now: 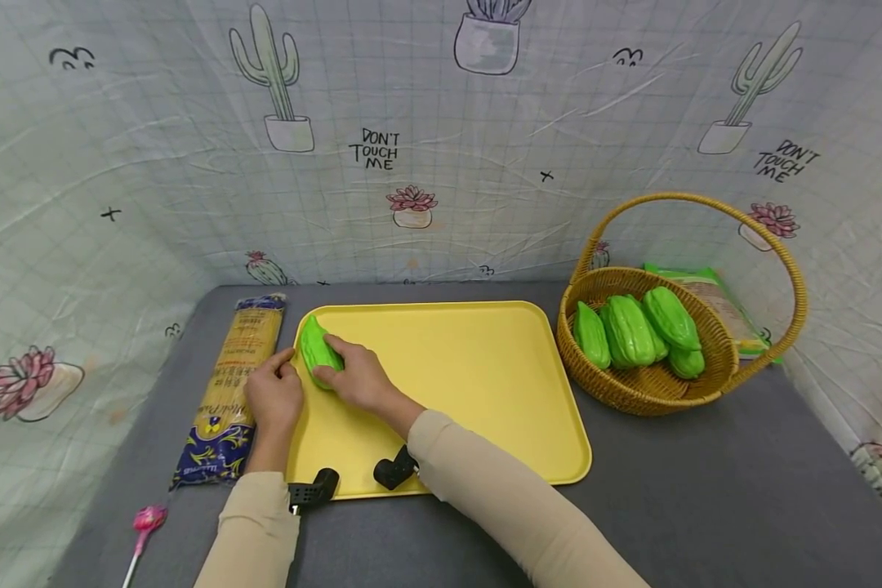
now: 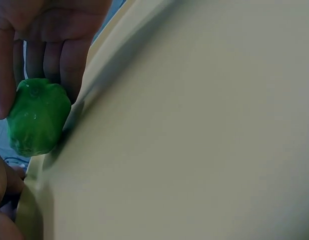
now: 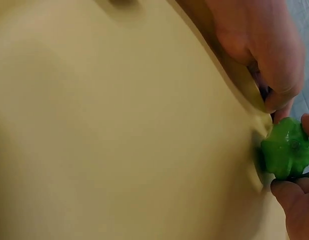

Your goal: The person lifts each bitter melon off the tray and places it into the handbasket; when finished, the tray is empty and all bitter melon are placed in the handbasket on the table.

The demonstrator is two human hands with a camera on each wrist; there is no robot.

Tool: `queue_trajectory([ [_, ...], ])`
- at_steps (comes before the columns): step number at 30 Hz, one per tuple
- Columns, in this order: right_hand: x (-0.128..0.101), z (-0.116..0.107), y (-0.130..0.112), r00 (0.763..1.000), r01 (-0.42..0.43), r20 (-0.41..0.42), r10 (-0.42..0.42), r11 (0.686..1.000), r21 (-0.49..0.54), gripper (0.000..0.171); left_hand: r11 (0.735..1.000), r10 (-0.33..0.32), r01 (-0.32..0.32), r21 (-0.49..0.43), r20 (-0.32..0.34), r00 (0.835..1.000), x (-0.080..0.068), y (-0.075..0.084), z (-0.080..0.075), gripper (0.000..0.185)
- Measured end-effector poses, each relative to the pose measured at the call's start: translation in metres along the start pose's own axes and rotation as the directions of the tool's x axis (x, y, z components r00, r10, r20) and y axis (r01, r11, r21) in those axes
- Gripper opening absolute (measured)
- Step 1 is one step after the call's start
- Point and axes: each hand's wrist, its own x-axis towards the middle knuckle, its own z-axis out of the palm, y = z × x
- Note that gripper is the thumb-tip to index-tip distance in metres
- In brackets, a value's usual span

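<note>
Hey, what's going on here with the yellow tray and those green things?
A person is handling a ribbed green gourd at the left edge of a yellow plastic tray. The right hand grips the gourd, while the left hand touches it from the tray's rim side. Four more green gourds lie in a woven wicker basket right of the tray. A packet of dry noodles lies left of the tray on the grey tabletop.
</note>
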Motion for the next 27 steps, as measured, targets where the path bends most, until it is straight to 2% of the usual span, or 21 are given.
queue_trajectory([
  [18,-0.005,-0.006,0.003,1.000,0.011,0.003,-0.011,1.000,0.007,0.061,1.000,-0.016,0.016,0.000,0.007,1.000,-0.002,0.001,0.002,0.036],
  [27,-0.011,-0.012,0.004,0.999,0.036,0.002,-0.036,0.999,0.021,0.061,1.000,-0.008,0.008,0.007,-0.016,1.000,0.000,0.000,0.004,0.036],
])
